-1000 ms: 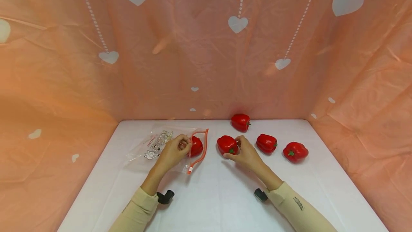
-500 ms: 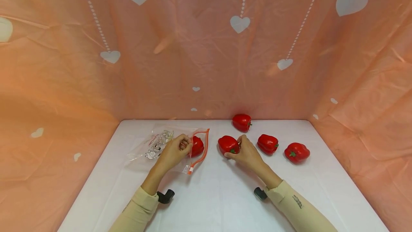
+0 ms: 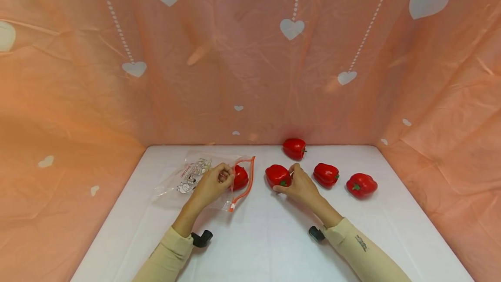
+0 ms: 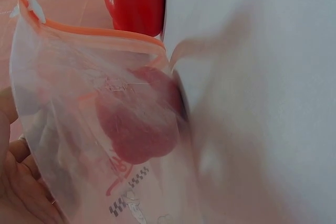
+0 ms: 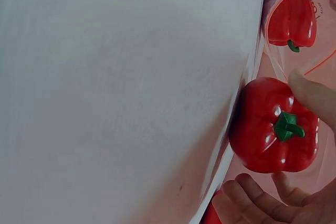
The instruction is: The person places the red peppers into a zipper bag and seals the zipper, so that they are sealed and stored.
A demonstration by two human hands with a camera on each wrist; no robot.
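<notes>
My left hand (image 3: 211,184) pinches the upper film of a clear zip bag (image 3: 190,178) lying on the table. The bag has an orange zip edge and printed cartoon figures. Its mouth gapes toward the right, and a red bell pepper (image 3: 241,178) lies inside, just behind the opening. My right hand (image 3: 302,188) holds another red bell pepper (image 3: 276,175) between thumb and fingers, a short way right of the mouth. In the right wrist view, the green stem of this held pepper (image 5: 287,126) faces the camera. The left wrist view shows the bagged pepper (image 4: 137,116) through the film.
Three more red bell peppers stay on the white table (image 3: 254,247): one at the back (image 3: 294,149), one right of my right hand (image 3: 326,175) and one farthest right (image 3: 362,185). Orange cloth (image 3: 250,77) with white hearts walls the back and sides.
Both hands keep their places on the bag and the pepper. The whole head view has shifted very slightly; nothing else visibly moves.
</notes>
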